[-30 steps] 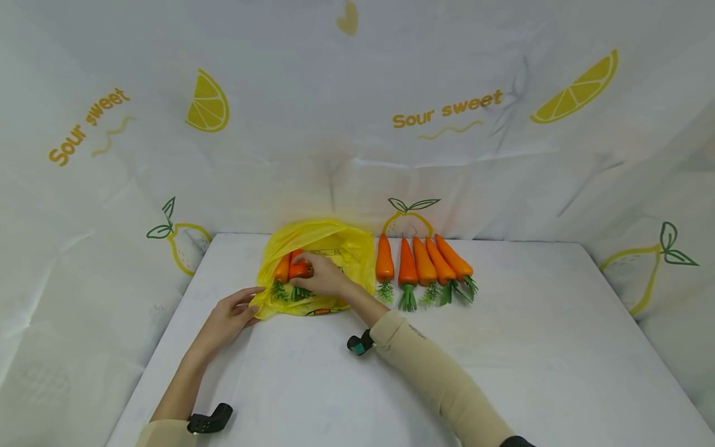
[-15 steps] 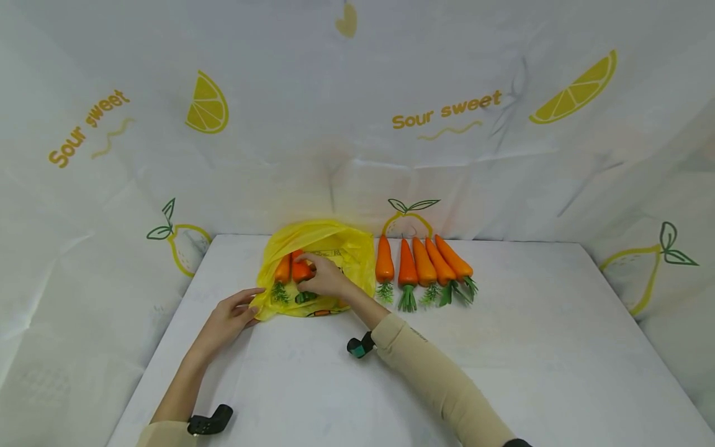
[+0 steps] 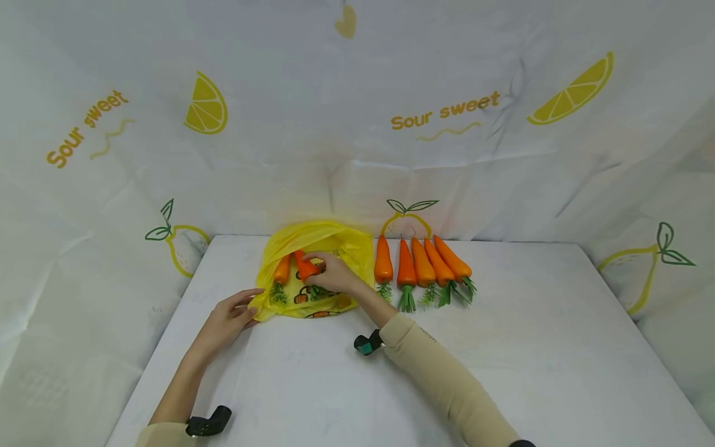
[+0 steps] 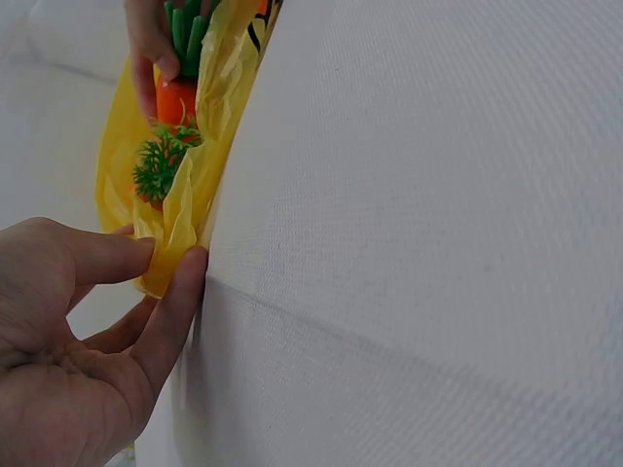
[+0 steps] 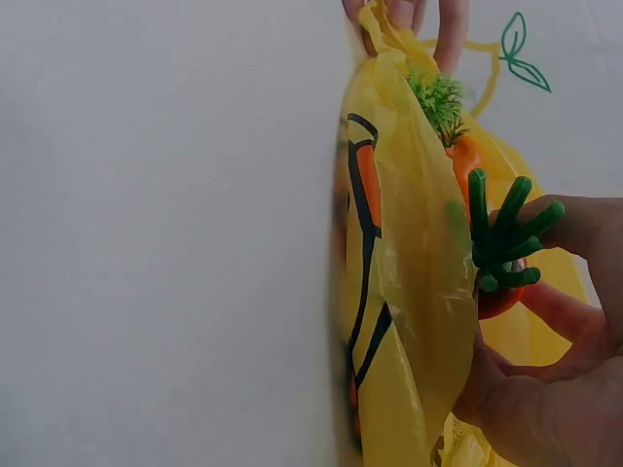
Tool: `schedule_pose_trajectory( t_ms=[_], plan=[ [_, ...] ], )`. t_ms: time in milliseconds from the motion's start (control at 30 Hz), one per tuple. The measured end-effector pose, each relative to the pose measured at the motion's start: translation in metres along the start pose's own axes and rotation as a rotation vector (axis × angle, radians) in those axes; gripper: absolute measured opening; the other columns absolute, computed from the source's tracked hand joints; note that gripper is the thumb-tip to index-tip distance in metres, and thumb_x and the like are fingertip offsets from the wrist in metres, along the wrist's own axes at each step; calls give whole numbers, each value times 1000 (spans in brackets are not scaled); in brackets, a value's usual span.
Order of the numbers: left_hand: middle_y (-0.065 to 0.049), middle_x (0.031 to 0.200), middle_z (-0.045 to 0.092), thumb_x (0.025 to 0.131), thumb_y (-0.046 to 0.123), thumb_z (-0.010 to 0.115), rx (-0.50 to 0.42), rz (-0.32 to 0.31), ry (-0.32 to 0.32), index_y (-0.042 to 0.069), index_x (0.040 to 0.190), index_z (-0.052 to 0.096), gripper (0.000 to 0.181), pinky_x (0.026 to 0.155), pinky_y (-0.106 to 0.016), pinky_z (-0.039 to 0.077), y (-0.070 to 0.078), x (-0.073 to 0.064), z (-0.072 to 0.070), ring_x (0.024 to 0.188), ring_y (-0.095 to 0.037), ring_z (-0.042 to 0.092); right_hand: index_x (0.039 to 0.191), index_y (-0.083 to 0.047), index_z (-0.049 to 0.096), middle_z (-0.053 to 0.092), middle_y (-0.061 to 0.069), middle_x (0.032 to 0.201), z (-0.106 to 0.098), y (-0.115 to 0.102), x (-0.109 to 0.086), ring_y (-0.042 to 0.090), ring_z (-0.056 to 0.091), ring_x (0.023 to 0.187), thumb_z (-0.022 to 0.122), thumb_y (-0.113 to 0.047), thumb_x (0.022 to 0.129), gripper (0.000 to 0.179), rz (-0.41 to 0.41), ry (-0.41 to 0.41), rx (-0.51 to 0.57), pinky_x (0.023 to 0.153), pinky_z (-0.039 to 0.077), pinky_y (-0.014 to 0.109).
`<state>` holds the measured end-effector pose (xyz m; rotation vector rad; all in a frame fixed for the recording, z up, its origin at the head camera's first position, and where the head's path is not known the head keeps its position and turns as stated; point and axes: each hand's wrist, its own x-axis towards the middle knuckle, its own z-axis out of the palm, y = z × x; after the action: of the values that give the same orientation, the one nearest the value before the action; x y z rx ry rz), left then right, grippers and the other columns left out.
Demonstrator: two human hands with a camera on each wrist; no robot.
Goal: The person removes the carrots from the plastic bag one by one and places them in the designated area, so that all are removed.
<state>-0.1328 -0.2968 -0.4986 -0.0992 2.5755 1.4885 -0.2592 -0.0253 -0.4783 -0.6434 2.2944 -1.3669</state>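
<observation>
A yellow plastic bag [image 3: 363, 248] lies on the table with its mouth toward me. My left hand [image 3: 226, 320] pinches the bag's left edge between thumb and fingers, as the left wrist view [image 4: 92, 331] also shows. Inside the bag my right hand [image 3: 334, 275] grips a red-orange carrot [image 3: 305, 267] near its thick green-stemmed end; its stems [image 5: 506, 233] stick out toward the right wrist camera. Left of it in the bag lies an orange carrot [image 3: 282, 270] with feathery green leaves [image 4: 164, 161]. The bag's film hides part of both carrots in the wrist views.
Several carrots lie in a row just right of the bag, tips toward the back, among them a red-orange carrot [image 3: 406, 264] and an orange carrot [image 3: 383, 261]. A white table [image 3: 530, 347] carries everything. Behind it hangs a white sheet [image 3: 313, 124] with lemon prints.
My right hand has moved a little to the right, and the red-orange carrot's leafy end has swung right with it, away from the other carrot. My left hand has stayed at the bag's edge.
</observation>
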Motion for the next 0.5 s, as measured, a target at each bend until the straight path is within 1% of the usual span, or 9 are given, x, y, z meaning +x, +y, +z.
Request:
schedule_pose_trajectory(
  t_ms=[133, 267, 400, 500],
  plan=[
    [-35, 155, 51, 110, 10, 60, -3, 6, -5, 5, 158, 53, 48, 89, -27, 68, 0, 0, -1, 124, -34, 71, 148, -16, 65, 64, 19, 141, -5, 2, -3, 28, 65, 110, 75, -19, 100, 49, 0, 8, -10, 80, 56, 29],
    [-36, 156, 50, 110, 9, 60, -2, 11, -9, 5, 158, 54, 48, 89, -26, 68, 1, 0, -1, 128, -37, 70, 146, -16, 66, 63, 19, 143, -11, 2, -7, 33, 64, 120, 75, -19, 99, 48, 5, 14, 2, 86, 60, 33],
    [-34, 157, 50, 110, 9, 60, -1, 3, -7, 8, 157, 55, 47, 90, -24, 67, 2, 0, -1, 129, -37, 69, 146, -16, 66, 64, 18, 143, -16, 0, -11, 35, 61, 127, 75, -20, 100, 47, 3, 18, -10, 87, 60, 34],
    [-33, 157, 50, 110, 10, 59, 8, -2, -2, 9, 157, 56, 47, 89, -23, 67, 1, 2, -2, 127, -35, 70, 145, -17, 66, 65, 18, 141, -21, -1, -15, 34, 62, 127, 75, -22, 100, 47, 5, 19, -19, 86, 60, 32]
  ],
)
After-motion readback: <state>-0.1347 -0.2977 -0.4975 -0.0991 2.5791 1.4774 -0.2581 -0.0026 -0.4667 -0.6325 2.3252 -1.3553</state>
